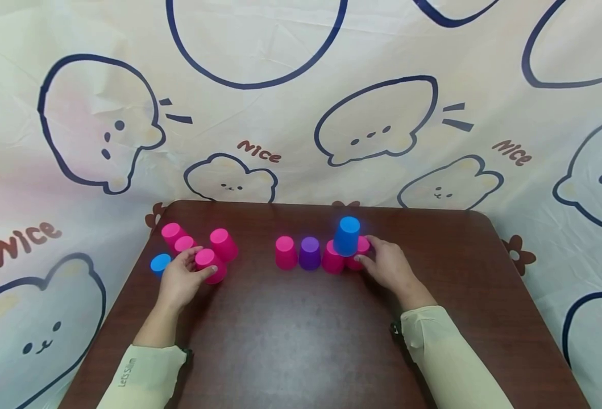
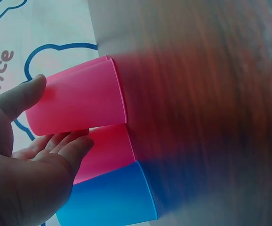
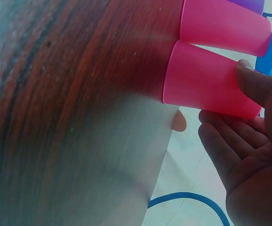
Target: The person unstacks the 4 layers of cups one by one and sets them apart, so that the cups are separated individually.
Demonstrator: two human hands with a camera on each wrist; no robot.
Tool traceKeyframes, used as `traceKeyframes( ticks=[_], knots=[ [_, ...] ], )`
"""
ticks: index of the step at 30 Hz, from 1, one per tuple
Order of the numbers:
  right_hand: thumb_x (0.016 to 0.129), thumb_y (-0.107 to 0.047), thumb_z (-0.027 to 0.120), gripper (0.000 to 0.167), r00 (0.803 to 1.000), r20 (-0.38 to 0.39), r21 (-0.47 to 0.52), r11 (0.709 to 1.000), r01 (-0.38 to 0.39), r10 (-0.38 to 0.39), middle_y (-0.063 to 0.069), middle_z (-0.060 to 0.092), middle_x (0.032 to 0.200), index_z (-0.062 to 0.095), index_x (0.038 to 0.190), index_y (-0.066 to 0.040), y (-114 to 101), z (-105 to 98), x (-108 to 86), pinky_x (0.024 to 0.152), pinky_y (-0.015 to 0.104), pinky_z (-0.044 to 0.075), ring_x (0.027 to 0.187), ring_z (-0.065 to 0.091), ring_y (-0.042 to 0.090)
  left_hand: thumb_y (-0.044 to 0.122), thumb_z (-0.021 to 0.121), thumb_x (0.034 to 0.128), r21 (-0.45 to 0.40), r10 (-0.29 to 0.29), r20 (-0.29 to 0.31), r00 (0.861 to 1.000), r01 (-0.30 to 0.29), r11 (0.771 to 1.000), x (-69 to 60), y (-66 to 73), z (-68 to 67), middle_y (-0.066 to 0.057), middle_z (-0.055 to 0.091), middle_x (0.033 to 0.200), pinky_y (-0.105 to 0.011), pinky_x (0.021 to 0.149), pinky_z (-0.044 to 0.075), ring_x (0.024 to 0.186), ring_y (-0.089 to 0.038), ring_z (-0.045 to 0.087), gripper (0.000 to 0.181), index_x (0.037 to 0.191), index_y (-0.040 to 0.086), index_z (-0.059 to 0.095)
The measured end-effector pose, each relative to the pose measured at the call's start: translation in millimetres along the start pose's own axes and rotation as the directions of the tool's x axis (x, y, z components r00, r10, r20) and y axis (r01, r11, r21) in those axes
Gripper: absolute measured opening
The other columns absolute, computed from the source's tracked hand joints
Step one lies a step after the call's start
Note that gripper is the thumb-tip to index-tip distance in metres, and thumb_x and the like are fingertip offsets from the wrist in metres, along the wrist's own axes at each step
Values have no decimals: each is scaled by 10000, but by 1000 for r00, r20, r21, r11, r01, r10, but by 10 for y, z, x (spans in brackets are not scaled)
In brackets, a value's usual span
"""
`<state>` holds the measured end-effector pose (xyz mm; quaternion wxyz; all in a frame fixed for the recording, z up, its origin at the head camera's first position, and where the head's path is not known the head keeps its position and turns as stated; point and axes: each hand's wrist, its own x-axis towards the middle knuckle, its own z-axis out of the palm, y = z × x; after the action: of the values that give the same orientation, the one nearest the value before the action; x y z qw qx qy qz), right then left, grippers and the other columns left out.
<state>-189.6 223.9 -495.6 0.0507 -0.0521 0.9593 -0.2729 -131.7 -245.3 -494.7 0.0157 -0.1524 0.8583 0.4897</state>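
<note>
My left hand [image 1: 180,281] has its thumb and fingers around the sides of an upside-down pink cup [image 1: 210,266]. In the left wrist view, another pink cup [image 2: 112,149] and a blue cup [image 2: 110,197] stand close behind those fingers. At the right end of a row, my right hand [image 1: 390,267] holds a pink cup [image 3: 206,82] between thumb and fingers. An upside-down blue cup [image 1: 347,236] sits on top, bridging that cup and the neighbouring pink cup [image 1: 333,258]. A purple cup [image 1: 309,254] and one more pink cup [image 1: 286,253] continue the row leftward.
Around the left hand stand more pink cups [image 1: 224,244] and a blue cup [image 1: 160,263]. The brown table [image 1: 290,341] has its back edge just behind the cups. A cartoon-printed cloth [image 1: 295,113] hangs behind it.
</note>
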Motion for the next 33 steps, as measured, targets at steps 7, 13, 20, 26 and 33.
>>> traceKeyframes(
  ticks=[7, 13, 20, 26, 33],
  knots=[
    [941, -368, 777, 736, 1000, -5, -2, 1000, 4, -4, 174, 603, 1429, 457, 1549, -104, 0, 7, 5, 1036, 583, 507, 1294, 581, 435, 246, 833, 899, -7, -7, 4, 1000, 7, 1000, -9, 5, -9, -248, 434, 1574, -573, 1035, 495, 1422, -494, 436, 858, 1599, 76, 368],
    [947, -366, 770, 743, 1000, 5, 4, 1000, -1, 1, 161, 595, 1442, 440, 1563, -114, 3, 10, 0, 1039, 575, 508, 1297, 579, 432, 231, 835, 898, -12, 5, -1, 1000, -5, 1000, -21, 32, -30, -244, 456, 1558, -564, 1035, 499, 1417, -480, 450, 843, 1591, 70, 382],
    [945, -364, 772, 746, 1000, 7, 13, 1000, -5, 5, 160, 593, 1442, 438, 1565, -115, -8, 10, -3, 1041, 576, 507, 1299, 574, 436, 246, 825, 907, -16, 37, 0, 999, -37, 999, -36, 95, -86, -221, 477, 1551, -561, 1062, 480, 1431, -463, 442, 809, 1576, 68, 407],
    [943, -363, 774, 746, 1000, 8, 12, 1000, -11, 11, 152, 598, 1439, 441, 1564, -119, -14, 5, -10, 1040, 568, 510, 1287, 584, 431, 260, 817, 916, -22, 47, -13, 999, -47, 999, -57, 201, -136, -186, 486, 1558, -547, 1102, 446, 1457, -418, 427, 797, 1579, 87, 409],
    [940, -365, 776, 747, 1000, 6, 14, 1000, -14, 14, 154, 601, 1434, 444, 1563, -119, -25, 0, -19, 1037, 568, 512, 1284, 587, 434, 276, 828, 906, -33, 61, -35, 998, -62, 998, -81, 362, -159, -158, 493, 1561, -522, 1093, 456, 1455, -381, 444, 805, 1579, 113, 418]
  ],
)
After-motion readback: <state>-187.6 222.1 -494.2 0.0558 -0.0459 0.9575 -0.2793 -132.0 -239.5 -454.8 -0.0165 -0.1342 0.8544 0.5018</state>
